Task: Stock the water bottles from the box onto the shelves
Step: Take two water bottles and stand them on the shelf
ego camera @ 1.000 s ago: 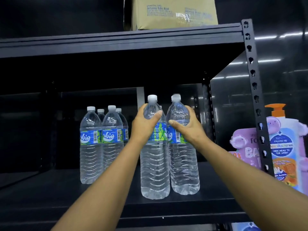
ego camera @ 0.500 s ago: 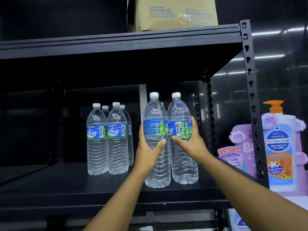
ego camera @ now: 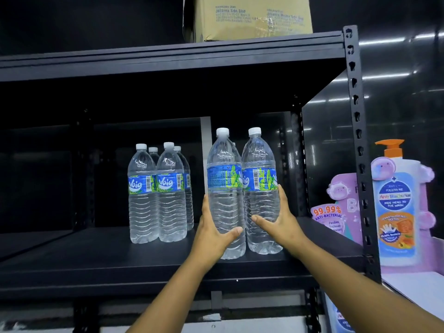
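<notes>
Two tall clear water bottles with blue-green labels and white caps stand side by side on the black shelf (ego camera: 120, 258). My left hand (ego camera: 212, 233) is wrapped around the lower body of the left bottle (ego camera: 224, 179). My right hand (ego camera: 280, 221) grips the lower body of the right bottle (ego camera: 260, 169). Both bottles are upright with their bases on the shelf. A third cap shows just behind them. Further left on the same shelf stands a group of several smaller-looking bottles (ego camera: 156, 193).
A cardboard box (ego camera: 247, 18) sits on the shelf above. The perforated black upright (ego camera: 359, 150) frames the right side. Beyond it stands a pump bottle of kids' wash (ego camera: 396, 203) in purple packaging. The shelf's left part is dark and bare.
My hands have slid down from the bottles' labels to their lower bodies. The two bottles now stand further back on the shelf.
</notes>
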Motion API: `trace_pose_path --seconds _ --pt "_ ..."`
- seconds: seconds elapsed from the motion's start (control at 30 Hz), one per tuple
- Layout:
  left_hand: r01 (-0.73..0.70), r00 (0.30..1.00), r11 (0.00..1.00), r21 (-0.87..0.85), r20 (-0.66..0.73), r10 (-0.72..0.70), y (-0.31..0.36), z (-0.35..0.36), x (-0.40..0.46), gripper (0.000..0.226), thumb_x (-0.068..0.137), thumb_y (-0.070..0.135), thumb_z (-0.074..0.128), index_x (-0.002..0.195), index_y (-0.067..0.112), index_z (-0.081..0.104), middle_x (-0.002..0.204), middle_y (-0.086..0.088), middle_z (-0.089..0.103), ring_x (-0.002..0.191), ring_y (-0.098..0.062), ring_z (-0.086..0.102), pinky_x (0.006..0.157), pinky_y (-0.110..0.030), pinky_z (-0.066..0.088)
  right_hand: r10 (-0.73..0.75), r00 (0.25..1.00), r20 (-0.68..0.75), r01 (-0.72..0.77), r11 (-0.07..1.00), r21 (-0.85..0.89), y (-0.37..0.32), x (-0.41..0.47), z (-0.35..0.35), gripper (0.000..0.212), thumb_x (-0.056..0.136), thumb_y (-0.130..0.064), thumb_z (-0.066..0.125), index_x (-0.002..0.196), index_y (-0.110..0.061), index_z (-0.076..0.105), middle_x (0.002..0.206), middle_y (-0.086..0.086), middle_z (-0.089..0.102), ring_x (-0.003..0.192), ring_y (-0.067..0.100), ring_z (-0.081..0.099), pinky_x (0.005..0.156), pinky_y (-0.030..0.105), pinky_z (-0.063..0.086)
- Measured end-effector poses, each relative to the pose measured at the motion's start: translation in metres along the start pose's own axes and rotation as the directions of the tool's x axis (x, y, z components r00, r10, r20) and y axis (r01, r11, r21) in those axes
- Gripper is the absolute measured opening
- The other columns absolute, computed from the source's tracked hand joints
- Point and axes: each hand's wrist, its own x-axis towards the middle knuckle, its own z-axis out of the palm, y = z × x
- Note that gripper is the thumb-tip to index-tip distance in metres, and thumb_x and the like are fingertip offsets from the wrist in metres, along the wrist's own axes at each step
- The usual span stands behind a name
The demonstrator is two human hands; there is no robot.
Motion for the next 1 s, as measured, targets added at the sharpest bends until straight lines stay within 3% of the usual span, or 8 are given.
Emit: trace_pose_path --seconds 0.17,0.3,0.4,0.57,0.7,0.87,1.0 --pt "0.006 0.999 1.0 -0.006 0.033 -0.006 -0.001 -0.002 0.001 0.115 0.08 0.041 0.076 0.149 0.044 -0.016 0.162 0.005 0.012 0.144 -0.013 0.021 0.102 -0.024 0.02 0.002 1.0 -0.021 -0.002 1.0 -0.022 0.0 -0.001 0.002 0.114 0.076 -0.048 0.078 0.152 -0.041 -0.006 0.154 -0.01 0.033 0.138 0.012 0.038 0.112 0.035 0.032" --pt "0.007 0.998 1.0 -0.026 0.067 -0.005 -0.002 -0.004 0.001 0.113 0.082 0.04 0.075 0.149 0.043 -0.016 0.161 0.011 0.012 0.129 0.003 0.02 0.103 -0.022 0.02 -0.006 0.999 -0.044 0.004 0.999 -0.037 -0.002 -0.004 0.004 0.113 0.075 -0.05 0.077 0.152 -0.043 -0.005 0.152 -0.013 0.037 0.135 0.01 0.041 0.109 0.032 0.034" --pt "0.015 0.996 0.999 -0.045 0.088 -0.011 -0.002 -0.005 0.001 0.113 0.082 0.04 0.075 0.149 0.044 -0.016 0.161 0.013 0.012 0.126 0.005 0.019 0.103 -0.022 0.02 -0.006 0.998 -0.056 0.004 0.999 -0.044 -0.003 -0.007 0.006 0.113 0.075 -0.051 0.077 0.151 -0.043 -0.007 0.153 -0.014 0.034 0.135 0.009 0.039 0.105 0.029 0.033" --pt "0.013 0.993 0.997 -0.077 0.121 -0.004 0.001 -0.008 -0.001 0.113 0.082 0.04 0.075 0.148 0.045 -0.016 0.16 0.014 0.012 0.127 0.005 0.017 0.104 -0.023 0.019 -0.005 1.0 -0.014 0.004 0.999 -0.047 -0.006 -0.008 0.005 0.117 0.074 -0.056 0.075 0.151 -0.042 -0.012 0.159 -0.011 0.022 0.143 0.011 0.029 0.114 0.036 0.029" --pt "0.016 0.992 0.999 -0.037 0.123 -0.011 0.0 -0.011 -0.003 0.112 0.082 0.041 0.074 0.149 0.043 -0.016 0.161 0.01 0.011 0.13 0.003 0.017 0.104 -0.022 0.018 -0.011 1.0 0.029 0.012 0.999 -0.049 -0.005 -0.008 -0.001 0.118 0.07 -0.061 0.075 0.15 -0.045 -0.01 0.159 -0.01 0.022 0.143 0.011 0.029 0.117 0.042 0.028" --pt "0.035 0.992 0.999 0.003 0.118 -0.035 -0.007 -0.011 -0.004 0.109 0.084 0.04 0.072 0.149 0.044 -0.015 0.162 0.005 0.011 0.146 -0.015 0.021 0.107 -0.026 0.021 -0.02 1.0 0.022 0.021 0.998 -0.065 0.001 -0.012 -0.001 0.111 0.08 -0.042 0.076 0.151 -0.043 -0.01 0.158 -0.013 0.024 0.141 0.008 0.032 0.11 0.028 0.029" --pt "0.026 0.993 1.0 0.007 0.119 -0.027 -0.01 -0.011 -0.002 0.109 0.085 0.041 0.072 0.149 0.044 -0.015 0.162 0.007 0.01 0.146 -0.016 0.02 0.106 -0.025 0.02 -0.035 0.999 0.021 0.037 0.996 -0.079 0.004 -0.012 0.0 0.11 0.08 -0.045 0.075 0.15 -0.046 -0.01 0.159 -0.013 0.022 0.142 0.009 0.029 0.113 0.031 0.028"
